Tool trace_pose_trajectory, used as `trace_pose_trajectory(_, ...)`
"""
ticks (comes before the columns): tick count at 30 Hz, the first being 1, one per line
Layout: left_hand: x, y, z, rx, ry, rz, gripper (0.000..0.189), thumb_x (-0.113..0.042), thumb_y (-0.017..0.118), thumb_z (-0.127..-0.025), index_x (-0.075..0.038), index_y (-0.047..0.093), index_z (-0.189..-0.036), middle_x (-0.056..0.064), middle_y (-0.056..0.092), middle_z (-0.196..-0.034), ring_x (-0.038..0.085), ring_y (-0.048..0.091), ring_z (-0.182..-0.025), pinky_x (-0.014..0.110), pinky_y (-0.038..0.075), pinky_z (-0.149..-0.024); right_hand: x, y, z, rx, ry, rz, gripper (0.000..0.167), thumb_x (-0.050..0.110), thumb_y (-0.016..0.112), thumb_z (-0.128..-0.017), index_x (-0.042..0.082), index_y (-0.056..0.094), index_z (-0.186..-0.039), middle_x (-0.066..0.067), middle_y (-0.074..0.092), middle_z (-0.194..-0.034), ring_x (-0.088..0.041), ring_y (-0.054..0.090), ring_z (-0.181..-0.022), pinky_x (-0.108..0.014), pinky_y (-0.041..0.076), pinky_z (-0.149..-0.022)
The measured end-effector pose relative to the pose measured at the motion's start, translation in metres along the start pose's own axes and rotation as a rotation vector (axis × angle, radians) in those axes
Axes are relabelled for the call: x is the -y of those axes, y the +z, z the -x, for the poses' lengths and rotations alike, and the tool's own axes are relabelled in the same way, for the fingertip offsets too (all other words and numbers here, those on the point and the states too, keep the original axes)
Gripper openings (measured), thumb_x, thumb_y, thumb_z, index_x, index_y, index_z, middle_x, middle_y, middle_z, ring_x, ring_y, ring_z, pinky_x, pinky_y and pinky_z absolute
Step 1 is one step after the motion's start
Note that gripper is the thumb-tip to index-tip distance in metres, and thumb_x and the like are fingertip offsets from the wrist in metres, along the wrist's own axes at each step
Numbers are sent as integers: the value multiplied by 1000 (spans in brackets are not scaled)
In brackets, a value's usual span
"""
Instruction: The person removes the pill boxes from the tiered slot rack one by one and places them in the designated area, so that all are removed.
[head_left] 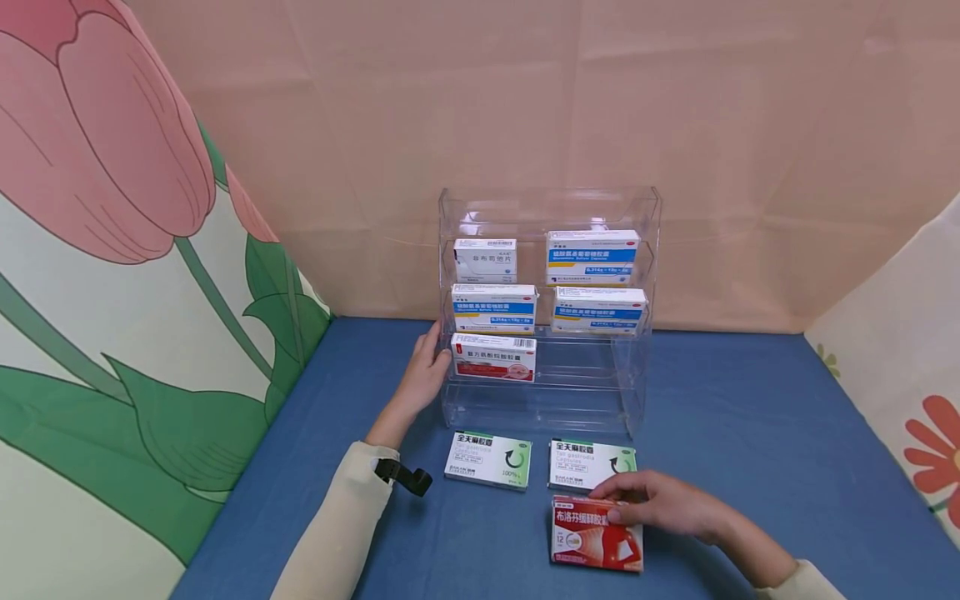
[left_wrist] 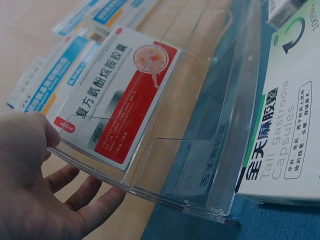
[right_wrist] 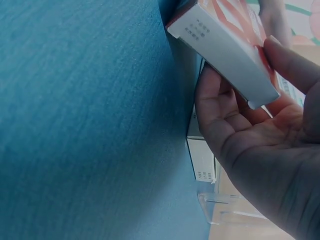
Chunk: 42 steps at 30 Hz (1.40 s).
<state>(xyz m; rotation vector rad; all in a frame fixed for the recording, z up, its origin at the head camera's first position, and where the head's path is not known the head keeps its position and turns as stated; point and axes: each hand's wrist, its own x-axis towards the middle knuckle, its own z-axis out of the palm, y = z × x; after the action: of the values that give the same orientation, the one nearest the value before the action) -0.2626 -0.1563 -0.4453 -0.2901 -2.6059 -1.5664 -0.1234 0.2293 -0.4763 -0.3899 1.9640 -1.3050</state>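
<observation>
My left hand (head_left: 418, 379) grips the left side of a clear tiered display rack (head_left: 536, 421). In the left wrist view its thumb is at the front edge and the fingers curl behind the side panel (left_wrist: 172, 202). Close to that thumb, a red-and-white medicine box (head_left: 492, 367) stands in a lower tier. Over the cloth in front of the rack, my right hand (head_left: 678, 504) pinches a red medicine box (head_left: 576, 546). Its thumb presses the printed face, with fingers under the box; the right wrist view shows the white end panel (right_wrist: 225, 57) tilted.
Two green-and-white capsule boxes (head_left: 487, 461) (head_left: 573, 464) lie in front of the rack. Higher tiers hold a white box (head_left: 485, 262) and three blue-and-white boxes (head_left: 592, 258). A blue cloth (head_left: 750, 433) covers the table, with a pinkish backdrop (head_left: 750, 167) behind. A black strap (head_left: 405, 476) sits at the left wrist.
</observation>
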Motion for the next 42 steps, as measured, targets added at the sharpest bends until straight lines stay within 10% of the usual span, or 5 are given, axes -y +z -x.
trace_pose_trajectory(42,0,1,0,-11,7,-8,66,-15,43,-101,-11,20,-163,23,33,-149,38,41,-128,58,36,-106,58,-27,-12,-241,-253,486,39,27,66,-98,9,65,-133,-8,69,-121,-17,63,-102,-32,54,-86)
